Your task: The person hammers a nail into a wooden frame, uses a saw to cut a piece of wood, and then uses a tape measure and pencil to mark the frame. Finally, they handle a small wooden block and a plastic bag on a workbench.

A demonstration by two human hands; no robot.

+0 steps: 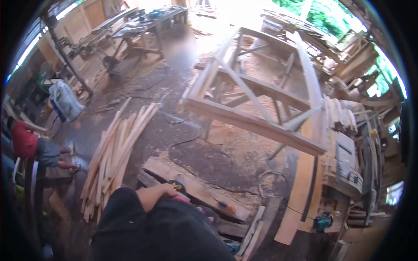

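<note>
My left hand [164, 191] reaches out from my dark sleeve at the bottom of the head view. Its fingers are curled around a small yellow-and-black object [177, 186], whose kind is too small to tell. A bit of red [180, 199] shows just below the hand. My right hand is out of sight. Beneath and beyond the left hand, a thick wooden plank [196, 182] lies at a slant near the floor. An orange-handled tool [227, 205] rests on the plank's right part.
A large wooden frame with cross braces [257, 124] stands ahead. Long thin strips of wood [117, 156] lie piled at left, near a seated person in red [25, 139]. A dark cord [174, 145] crosses the floor. A teal power tool [322, 222] sits on boards at right.
</note>
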